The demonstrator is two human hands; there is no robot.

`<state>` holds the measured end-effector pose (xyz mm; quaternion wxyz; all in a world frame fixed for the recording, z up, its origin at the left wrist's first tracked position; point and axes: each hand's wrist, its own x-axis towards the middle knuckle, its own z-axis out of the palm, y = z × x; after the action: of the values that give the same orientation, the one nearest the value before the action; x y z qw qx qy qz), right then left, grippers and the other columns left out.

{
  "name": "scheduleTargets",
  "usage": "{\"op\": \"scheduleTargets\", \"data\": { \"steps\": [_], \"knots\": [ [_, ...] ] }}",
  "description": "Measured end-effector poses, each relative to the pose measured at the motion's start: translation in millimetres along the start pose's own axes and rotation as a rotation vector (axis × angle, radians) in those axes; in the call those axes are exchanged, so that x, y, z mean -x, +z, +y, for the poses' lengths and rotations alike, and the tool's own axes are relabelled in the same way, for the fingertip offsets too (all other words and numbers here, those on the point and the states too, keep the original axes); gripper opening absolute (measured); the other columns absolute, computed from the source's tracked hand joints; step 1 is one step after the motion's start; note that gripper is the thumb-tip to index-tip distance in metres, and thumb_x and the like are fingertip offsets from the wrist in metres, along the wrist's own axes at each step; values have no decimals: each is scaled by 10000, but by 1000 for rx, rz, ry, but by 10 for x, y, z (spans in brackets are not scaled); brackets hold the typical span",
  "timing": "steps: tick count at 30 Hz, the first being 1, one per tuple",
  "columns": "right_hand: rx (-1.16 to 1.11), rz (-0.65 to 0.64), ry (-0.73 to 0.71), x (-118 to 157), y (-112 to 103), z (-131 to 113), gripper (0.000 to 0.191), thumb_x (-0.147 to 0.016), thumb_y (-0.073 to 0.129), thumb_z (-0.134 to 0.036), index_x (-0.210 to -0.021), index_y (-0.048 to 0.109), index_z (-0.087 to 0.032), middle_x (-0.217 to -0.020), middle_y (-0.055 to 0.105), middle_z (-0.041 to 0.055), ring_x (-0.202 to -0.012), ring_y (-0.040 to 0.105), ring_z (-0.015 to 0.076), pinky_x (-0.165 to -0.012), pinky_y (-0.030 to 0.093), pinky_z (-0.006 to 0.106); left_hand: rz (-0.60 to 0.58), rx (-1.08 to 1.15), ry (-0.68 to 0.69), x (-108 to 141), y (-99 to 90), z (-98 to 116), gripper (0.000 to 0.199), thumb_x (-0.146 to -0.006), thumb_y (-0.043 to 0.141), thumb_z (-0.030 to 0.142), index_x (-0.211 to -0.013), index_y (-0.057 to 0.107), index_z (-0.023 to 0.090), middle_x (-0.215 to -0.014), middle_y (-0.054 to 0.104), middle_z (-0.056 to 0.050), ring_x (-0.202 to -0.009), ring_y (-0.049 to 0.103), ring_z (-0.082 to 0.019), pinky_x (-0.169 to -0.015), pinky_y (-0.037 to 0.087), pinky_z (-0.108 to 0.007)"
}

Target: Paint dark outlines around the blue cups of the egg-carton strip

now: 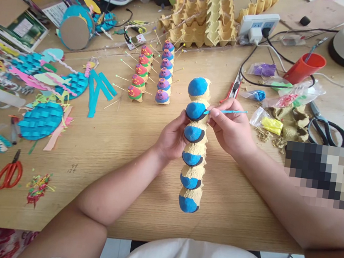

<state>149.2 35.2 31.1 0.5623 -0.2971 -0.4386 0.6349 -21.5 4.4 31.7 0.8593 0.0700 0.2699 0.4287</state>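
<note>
Blue domes [193,132] cap the carton strip [203,146], clamped at its side by the left hand's [172,136] fingers; the right hand's [231,126] fingers pinch a slim blue tool [235,112], its tip at the second dome. Just beyond the right fingers lies a cutter [235,86]; farther right on the desk [117,139], scissors [329,126].

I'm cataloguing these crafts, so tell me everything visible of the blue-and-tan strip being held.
The strip is a row of six domed cups, apparently rough tan egg-carton pulp. Each dome carries a smooth blue patch; all but the farthest show a dark edge. It points away from the person, over the wooden table. The left hand holds its left side; a thin blue tool in the right hand meets the second-farthest dome.
</note>
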Motion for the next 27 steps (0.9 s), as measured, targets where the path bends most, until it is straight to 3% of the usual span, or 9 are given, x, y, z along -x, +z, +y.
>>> {"op": "scheduleTargets", "data": {
  "steps": [5,12,20,27],
  "knots": [
    [-24,-16,39,6,-9,0,555,-698,1012,-530,-793,540,-255,-724,682,-71,-652,628,94,-644,554,254,20,-3,-6,-3,6,2,550,-1122,346,587,-1249,782,277,-776,811,-43,-586,768,-235,-647,644,-372],
    [-106,-5,105,16,-15,-12,529,-698,1019,-487,-780,553,-250,-756,697,-68,-691,641,94,-675,573,248,45,-31,6,-19,-10,8,563,-1128,316,540,-1217,790,251,-725,791,-56,-649,791,-277,-774,675,-468],
    [-73,0,79,9,-7,5,543,-699,1018,-505,-793,545,-255,-715,663,-74,-674,629,98,-682,577,257,62,10,37,0,66,-1,498,-1132,403,526,-1185,804,234,-864,835,-66,-608,764,-209,-657,643,-341],
    [-95,8,95,5,-2,3,545,-684,1027,-497,-779,552,-247,-708,654,-78,-666,614,89,-655,555,239,41,0,39,5,65,-15,544,-1148,293,464,-1281,776,252,-848,836,-48,-629,776,-223,-773,682,-417]
  ]
}}
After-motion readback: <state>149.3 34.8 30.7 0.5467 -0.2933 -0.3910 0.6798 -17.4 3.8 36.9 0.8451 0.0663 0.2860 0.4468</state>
